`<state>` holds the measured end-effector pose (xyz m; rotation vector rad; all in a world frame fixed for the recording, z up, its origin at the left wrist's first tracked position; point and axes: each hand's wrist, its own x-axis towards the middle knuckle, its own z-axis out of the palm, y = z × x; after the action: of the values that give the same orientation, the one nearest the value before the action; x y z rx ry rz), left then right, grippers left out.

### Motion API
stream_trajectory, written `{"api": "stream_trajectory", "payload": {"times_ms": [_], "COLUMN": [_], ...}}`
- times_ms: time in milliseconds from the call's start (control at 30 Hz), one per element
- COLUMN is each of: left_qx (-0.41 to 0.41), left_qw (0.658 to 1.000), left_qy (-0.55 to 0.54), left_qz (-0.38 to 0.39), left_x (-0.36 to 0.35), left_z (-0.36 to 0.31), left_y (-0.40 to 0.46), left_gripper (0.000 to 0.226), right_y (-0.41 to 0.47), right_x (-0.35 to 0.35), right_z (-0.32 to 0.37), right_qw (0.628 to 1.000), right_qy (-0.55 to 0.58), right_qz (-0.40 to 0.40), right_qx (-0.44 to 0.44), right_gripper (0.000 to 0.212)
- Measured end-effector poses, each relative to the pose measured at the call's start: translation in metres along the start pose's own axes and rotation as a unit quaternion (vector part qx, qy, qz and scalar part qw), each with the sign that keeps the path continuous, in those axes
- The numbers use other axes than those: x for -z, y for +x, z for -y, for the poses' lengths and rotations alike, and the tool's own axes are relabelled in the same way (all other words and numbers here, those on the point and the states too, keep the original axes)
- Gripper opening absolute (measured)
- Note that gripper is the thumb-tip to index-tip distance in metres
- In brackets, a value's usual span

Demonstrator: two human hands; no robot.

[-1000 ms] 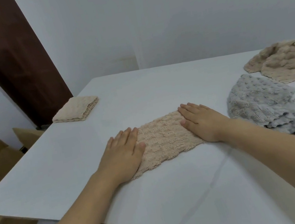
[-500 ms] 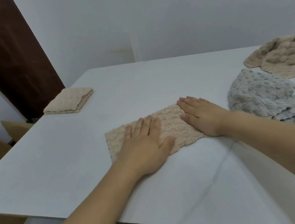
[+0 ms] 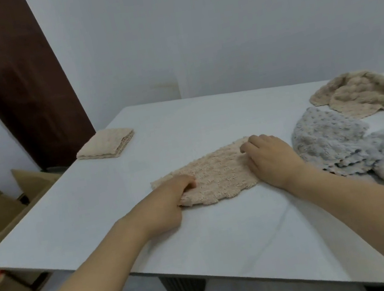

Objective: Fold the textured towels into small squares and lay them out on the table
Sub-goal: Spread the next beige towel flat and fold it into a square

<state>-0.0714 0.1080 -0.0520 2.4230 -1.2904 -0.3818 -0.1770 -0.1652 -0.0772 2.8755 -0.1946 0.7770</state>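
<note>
a beige textured towel (image 3: 216,174), folded into a strip, is lying flat near the middle of the white table (image 3: 110,211). the left hand (image 3: 167,201) is gripping its near left edge with curled fingers, while the right hand (image 3: 270,157) is curling its fingers on the strip's right end. a folded beige square (image 3: 106,143) is sitting at the far left edge; a grey towel (image 3: 356,149) and another beige towel (image 3: 366,91) are lying loose at right.

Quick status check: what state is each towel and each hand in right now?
Beige towel under the hands: partly folded, flat on the table.
Folded beige towel: small square, far left corner.
Grey towel: unfolded, bunched.
Far beige towel: unfolded, crumpled.
Left hand: fingers curled on the towel's near-left edge.
Right hand: fingers curled on its right end.
</note>
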Motion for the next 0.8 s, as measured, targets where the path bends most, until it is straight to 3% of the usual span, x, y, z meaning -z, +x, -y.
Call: {"api": "stream_trajectory", "payload": {"times_ms": [100, 200, 367, 533, 600, 667, 733, 800], "left_qx": [-0.011, 0.003, -0.041, -0.108, -0.119, -0.130, -0.134, -0.133], "left_qw": [0.997, 0.998, 0.996, 0.986, 0.983, 0.980, 0.978, 0.981], "left_qy": [0.071, 0.058, 0.066, -0.010, -0.005, 0.019, 0.039, 0.043], "left_qz": [-0.013, -0.017, -0.036, -0.125, -0.140, -0.147, -0.153, -0.136], "left_x": [0.007, 0.015, 0.029, 0.046, 0.049, 0.049, 0.047, 0.045], "left_z": [-0.001, 0.006, 0.008, -0.028, -0.041, -0.054, -0.061, -0.066], "left_y": [0.002, -0.001, -0.002, 0.017, 0.035, 0.053, 0.076, 0.100], "left_gripper": [0.055, 0.051, 0.045, 0.027, 0.026, 0.025, 0.024, 0.023], "right_y": [-0.015, -0.022, -0.009, 0.012, 0.015, 0.012, 0.009, 0.012], "right_x": [0.001, 0.000, -0.001, -0.007, -0.007, -0.003, -0.004, -0.007], "right_z": [0.018, 0.021, 0.007, -0.004, -0.008, -0.013, -0.024, -0.031], "right_qw": [0.992, 0.977, 0.957, 0.937, 0.877, 0.775, 0.672, 0.595], "right_qy": [0.038, 0.085, 0.171, 0.265, 0.425, 0.571, 0.636, 0.663], "right_qz": [0.021, 0.068, 0.181, 0.198, 0.143, 0.024, -0.102, -0.152], "right_qx": [-0.117, -0.184, -0.145, -0.110, -0.170, -0.271, -0.366, -0.428], "right_gripper": [0.024, 0.033, 0.043, 0.037, 0.025, 0.020, 0.024, 0.025]}}
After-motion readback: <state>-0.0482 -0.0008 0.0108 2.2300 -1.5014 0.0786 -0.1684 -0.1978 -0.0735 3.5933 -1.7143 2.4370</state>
